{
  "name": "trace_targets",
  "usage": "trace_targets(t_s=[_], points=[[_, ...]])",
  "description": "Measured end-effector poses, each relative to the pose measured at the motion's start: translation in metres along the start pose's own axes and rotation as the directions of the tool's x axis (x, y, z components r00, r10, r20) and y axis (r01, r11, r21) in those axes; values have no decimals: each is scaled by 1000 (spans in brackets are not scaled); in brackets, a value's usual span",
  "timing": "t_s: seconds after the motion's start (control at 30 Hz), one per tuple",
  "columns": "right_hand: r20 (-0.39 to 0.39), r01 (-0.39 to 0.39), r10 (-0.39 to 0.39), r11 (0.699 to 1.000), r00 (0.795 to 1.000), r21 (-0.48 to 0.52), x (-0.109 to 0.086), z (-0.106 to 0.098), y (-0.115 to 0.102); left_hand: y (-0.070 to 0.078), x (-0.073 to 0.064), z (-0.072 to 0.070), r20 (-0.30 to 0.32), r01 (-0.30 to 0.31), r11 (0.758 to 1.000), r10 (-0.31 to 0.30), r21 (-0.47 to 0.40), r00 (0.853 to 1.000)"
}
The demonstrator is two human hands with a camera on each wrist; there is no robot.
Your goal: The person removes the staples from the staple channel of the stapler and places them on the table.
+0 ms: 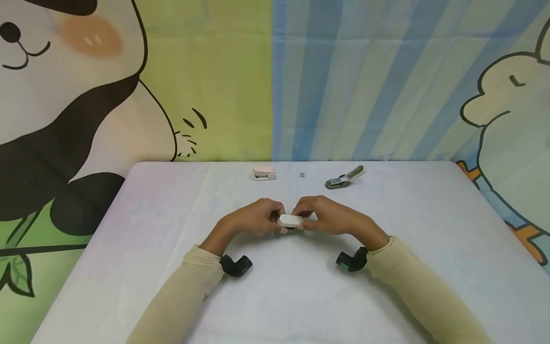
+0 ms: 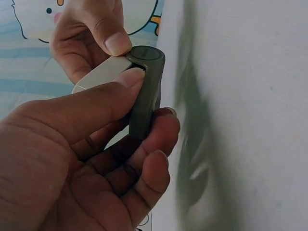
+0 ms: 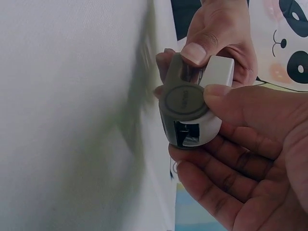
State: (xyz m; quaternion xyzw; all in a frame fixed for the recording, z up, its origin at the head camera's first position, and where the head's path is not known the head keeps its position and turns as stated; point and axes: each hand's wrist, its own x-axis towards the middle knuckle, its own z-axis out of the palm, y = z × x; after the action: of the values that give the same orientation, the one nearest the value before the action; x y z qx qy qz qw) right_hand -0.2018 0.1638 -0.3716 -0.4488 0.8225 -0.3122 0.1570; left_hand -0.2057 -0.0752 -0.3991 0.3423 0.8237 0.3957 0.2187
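Observation:
Both hands hold a small stapler (image 1: 290,220) with a white top and a dark grey-green base, close over the table's middle. My left hand (image 1: 257,217) grips one end. In the left wrist view its thumb lies at the gap by the dark base (image 2: 149,96), fingers curled beneath. The right hand (image 1: 330,216) pinches the other end, its thumb beside the round hinge disc (image 3: 185,102) in the right wrist view. There, the white top (image 3: 219,72) stands at an angle to the base, and a dark opening with metal inside shows at the hinge end.
Toward the back edge of the white table (image 1: 283,296) stand a pink-and-white stapler (image 1: 264,173), a tiny grey block (image 1: 302,175) and a grey-green stapler (image 1: 343,177) with its top raised. A printed cloth (image 1: 240,86) hangs behind. Black devices (image 1: 236,265) sit at both wrists.

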Motion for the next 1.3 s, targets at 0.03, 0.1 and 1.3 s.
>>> trace_targets(t_s=[0.03, 0.1, 1.3], points=[[-2, -1, 1, 1000, 1000, -1, 0, 1, 0, 0, 0, 0, 2, 3, 1000, -3, -1, 1000], [-5, -5, 5, 1000, 1000, -11, 2, 2, -1, 1, -1, 0, 1, 11, 1000, -11, 7, 1000], [-25, -126, 124, 944, 992, -305, 9, 19, -26, 9, -1, 12, -59, 62, 992, -56, 113, 997]])
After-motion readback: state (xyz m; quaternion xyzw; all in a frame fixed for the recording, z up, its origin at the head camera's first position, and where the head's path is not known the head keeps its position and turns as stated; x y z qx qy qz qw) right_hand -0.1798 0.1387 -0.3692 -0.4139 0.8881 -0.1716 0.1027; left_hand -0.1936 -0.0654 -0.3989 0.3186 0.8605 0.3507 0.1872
